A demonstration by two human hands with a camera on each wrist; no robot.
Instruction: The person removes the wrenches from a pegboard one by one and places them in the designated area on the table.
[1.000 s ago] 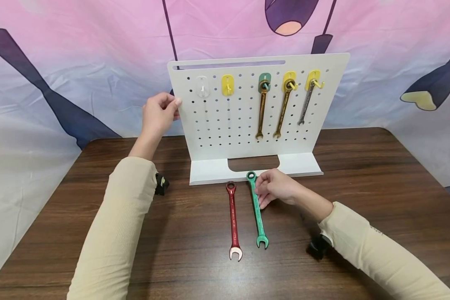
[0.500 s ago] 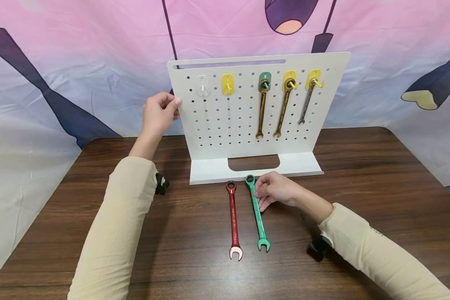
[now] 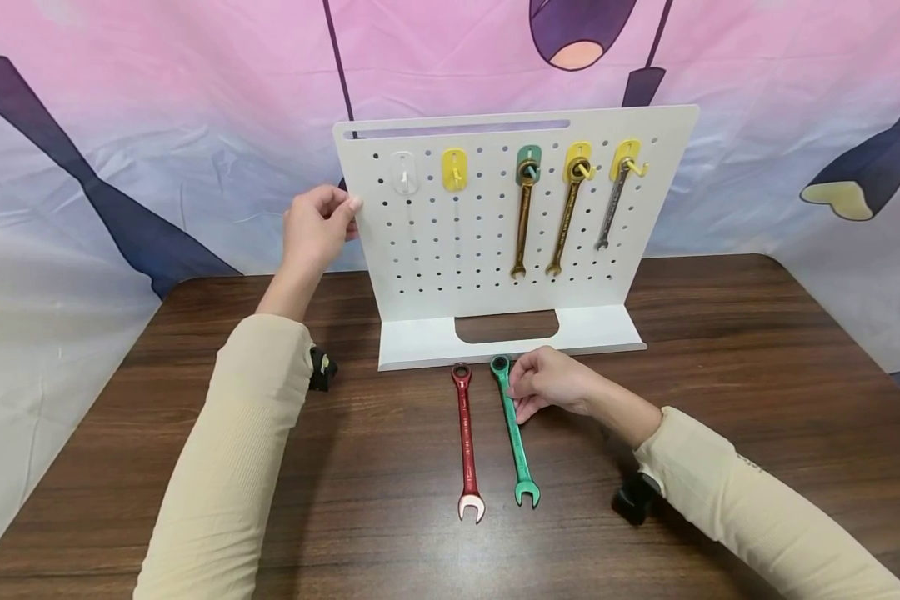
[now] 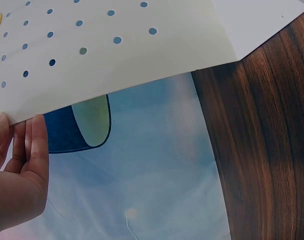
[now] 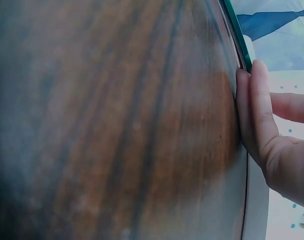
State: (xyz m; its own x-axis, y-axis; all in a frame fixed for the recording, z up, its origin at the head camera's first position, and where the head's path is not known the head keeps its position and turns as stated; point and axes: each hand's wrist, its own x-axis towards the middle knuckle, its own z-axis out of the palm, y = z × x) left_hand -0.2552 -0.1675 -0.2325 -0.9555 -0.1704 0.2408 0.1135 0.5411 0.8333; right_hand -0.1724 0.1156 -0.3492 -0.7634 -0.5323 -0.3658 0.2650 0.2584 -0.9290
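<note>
At the upper left edge of the white pegboard [image 3: 427,242], my left hand [image 3: 317,225] grips the panel, thumb in front and fingers behind. The left wrist view shows these fingertips [image 4: 38,125] at the board's edge. My right hand [image 3: 551,383] pinches the upper shaft of a green combination wrench [image 3: 516,433], which lies with its ring end near the board's base and its open end toward me. In the right wrist view the green wrench [image 5: 237,35] shows edge-on at the fingertips. A red combination wrench [image 3: 467,442] lies on the table to its left, nearly parallel.
On the board, two gold wrenches [image 3: 523,225] and a smaller silver wrench [image 3: 612,208] hang from hooks. A clear hook [image 3: 404,173] and a yellow hook [image 3: 455,171] at the left hold nothing. A printed cloth [image 3: 195,167] stands behind the brown table [image 3: 390,533].
The green wrench and my right hand have shifted slightly toward me, and the wrench's lower end has swung a little right. My left hand stays on the board's edge.
</note>
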